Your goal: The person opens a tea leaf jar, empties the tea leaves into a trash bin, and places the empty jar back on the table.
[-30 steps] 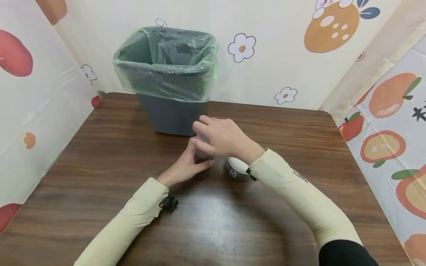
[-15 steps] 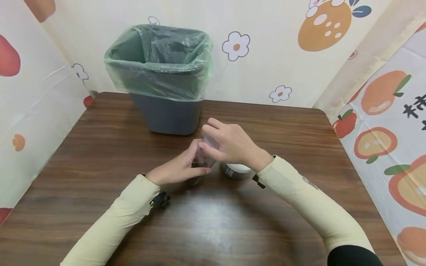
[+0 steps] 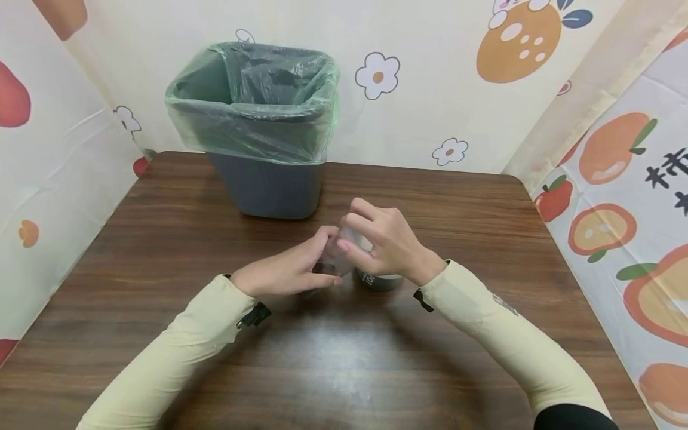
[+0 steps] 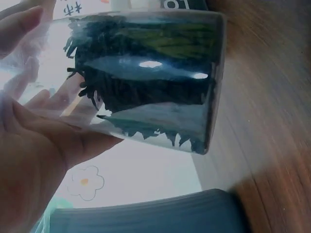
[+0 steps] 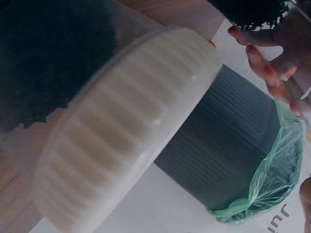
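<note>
My left hand (image 3: 287, 269) grips a clear jar (image 4: 146, 63) between thumb and fingers. Dark, dry shreds like tea leaves fill its lower part, and its upper part is see-through. My right hand (image 3: 384, 242) has its fingers curled round the jar's upper end, which is mostly hidden by that hand. The jar leans in the head view, top toward the right. Just beside it stands a second jar (image 3: 378, 283) with white lettering, partly behind my right hand. Its ribbed white lid (image 5: 121, 131) fills much of the right wrist view, with dark shreds below it.
A dark grey bin (image 3: 269, 188) with a green plastic liner (image 3: 258, 134) stands at the back left of the brown wooden table (image 3: 457, 239). Fruit-and-flower patterned sheets (image 3: 419, 107) hang behind the table and along both sides.
My right hand has moved right and slightly nearer, covering more of the white-lidded jar. The clear jar's top has leaned right with it. The head view has shifted slightly.
</note>
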`<state>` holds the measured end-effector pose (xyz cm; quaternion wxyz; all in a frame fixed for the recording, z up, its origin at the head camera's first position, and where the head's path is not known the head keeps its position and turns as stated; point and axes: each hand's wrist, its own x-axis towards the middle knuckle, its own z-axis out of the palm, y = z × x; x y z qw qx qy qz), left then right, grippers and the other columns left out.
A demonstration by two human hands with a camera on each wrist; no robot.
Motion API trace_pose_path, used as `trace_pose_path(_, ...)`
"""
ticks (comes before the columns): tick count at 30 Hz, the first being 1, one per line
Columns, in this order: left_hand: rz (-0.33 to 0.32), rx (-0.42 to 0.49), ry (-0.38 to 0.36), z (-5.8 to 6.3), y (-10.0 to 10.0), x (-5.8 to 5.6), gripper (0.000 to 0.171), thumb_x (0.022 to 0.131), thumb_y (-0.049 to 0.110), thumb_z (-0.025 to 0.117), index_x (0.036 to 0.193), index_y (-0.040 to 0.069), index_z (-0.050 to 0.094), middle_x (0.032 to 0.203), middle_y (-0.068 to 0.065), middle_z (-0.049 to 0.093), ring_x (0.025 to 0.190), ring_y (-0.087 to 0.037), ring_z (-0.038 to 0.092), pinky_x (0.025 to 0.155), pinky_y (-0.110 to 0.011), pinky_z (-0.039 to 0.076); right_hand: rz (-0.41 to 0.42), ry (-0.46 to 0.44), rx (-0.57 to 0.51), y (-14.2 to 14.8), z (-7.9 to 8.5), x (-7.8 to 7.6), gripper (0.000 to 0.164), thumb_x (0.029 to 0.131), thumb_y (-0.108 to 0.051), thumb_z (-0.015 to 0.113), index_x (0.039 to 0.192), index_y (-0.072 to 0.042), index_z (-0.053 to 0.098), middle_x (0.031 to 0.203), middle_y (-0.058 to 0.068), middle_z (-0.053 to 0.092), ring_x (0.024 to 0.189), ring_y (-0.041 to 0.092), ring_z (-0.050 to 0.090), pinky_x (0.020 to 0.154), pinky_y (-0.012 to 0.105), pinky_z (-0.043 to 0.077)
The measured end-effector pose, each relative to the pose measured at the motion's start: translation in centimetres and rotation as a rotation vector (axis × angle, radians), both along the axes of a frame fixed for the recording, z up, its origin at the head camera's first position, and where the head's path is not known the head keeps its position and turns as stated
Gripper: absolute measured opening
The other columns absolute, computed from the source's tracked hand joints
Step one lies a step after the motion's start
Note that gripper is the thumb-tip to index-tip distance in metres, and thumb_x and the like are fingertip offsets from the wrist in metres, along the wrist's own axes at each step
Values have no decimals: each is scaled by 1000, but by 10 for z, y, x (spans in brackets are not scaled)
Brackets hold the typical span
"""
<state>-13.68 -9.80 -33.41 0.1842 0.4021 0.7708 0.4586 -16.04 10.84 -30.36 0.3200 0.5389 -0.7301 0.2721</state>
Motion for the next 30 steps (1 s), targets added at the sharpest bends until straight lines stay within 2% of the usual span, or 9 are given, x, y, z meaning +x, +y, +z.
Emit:
trace_pose_path(6, -33, -88, -44, 5, 0, 5, 62, 90, 33, 66, 136, 19, 26, 122, 5, 50, 109, -5, 53, 94, -29, 42, 114, -10, 75, 11, -2, 2, 34, 97, -34, 40, 84, -6, 55, 76, 3, 46, 49, 9, 33, 42, 22, 31)
trace_pose_path(10, 14, -170, 55, 8, -1, 5, 65, 90, 34, 66, 137, 14, 27, 123, 3, 47, 110, -7, 50, 93, -30, 41, 115, -143, 154, 23, -2, 6, 31, 95, -37, 48, 95, -7, 55, 89, 3, 52, 57, 9, 44, 50, 22, 39)
trace_pose_path(12, 45, -225, 125, 8, 0, 5, 67, 89, 34, 67, 138, 10, 28, 125, 0, 46, 111, -10, 48, 94, -31, 41, 81, -244, 190, 29, -1, 10, 33, 91, -38, 57, 104, -8, 56, 99, 2, 54, 66, 9, 52, 57, 22, 43)
trace_pose_path(14, 64, -274, 182, 8, 0, 5, 68, 89, 32, 68, 138, 5, 29, 124, -4, 46, 110, -14, 46, 93, -32, 40, 18, -344, 221, 35, 0, 15, 43, 86, -41, 66, 115, -11, 55, 112, 0, 54, 80, 10, 57, 66, 24, 47)
trace_pose_path(16, 68, -302, 218, 7, 2, 5, 69, 89, 31, 68, 138, 1, 30, 122, -7, 46, 107, -17, 46, 92, -32, 41, -72, -431, 242, 40, 1, 21, 56, 82, -44, 70, 126, -13, 52, 121, -3, 52, 88, 9, 56, 68, 26, 47)
trace_pose_path(19, 81, -322, 259, 7, 4, 7, 67, 88, 29, 69, 137, -1, 32, 116, -7, 47, 101, -17, 46, 88, -31, 42, -206, -516, 256, 46, 3, 28, 65, 81, -48, 71, 133, -16, 48, 123, -6, 52, 87, 9, 55, 65, 26, 46)
trace_pose_path(22, 99, -327, 286, 9, 4, 8, 66, 88, 28, 69, 136, -1, 34, 114, -6, 47, 99, -16, 44, 85, -30, 41, -259, -555, 242, 48, 3, 33, 57, 83, -45, 70, 128, -15, 51, 113, -7, 56, 79, 7, 53, 59, 25, 45)
trace_pose_path(26, 97, -329, 284, 12, 3, 9, 64, 89, 28, 68, 136, -1, 34, 115, -7, 47, 102, -16, 44, 87, -31, 40, -195, -572, 205, 48, 3, 35, 48, 84, -35, 72, 122, -13, 55, 105, -7, 56, 77, 5, 51, 60, 23, 47)
trace_pose_path(30, 91, -339, 247, 14, 3, 10, 64, 90, 29, 66, 137, 1, 32, 117, -8, 47, 105, -17, 43, 90, -33, 39, -99, -571, 188, 49, 2, 35, 44, 84, -25, 72, 122, -12, 56, 113, -5, 54, 83, 6, 52, 67, 23, 48)
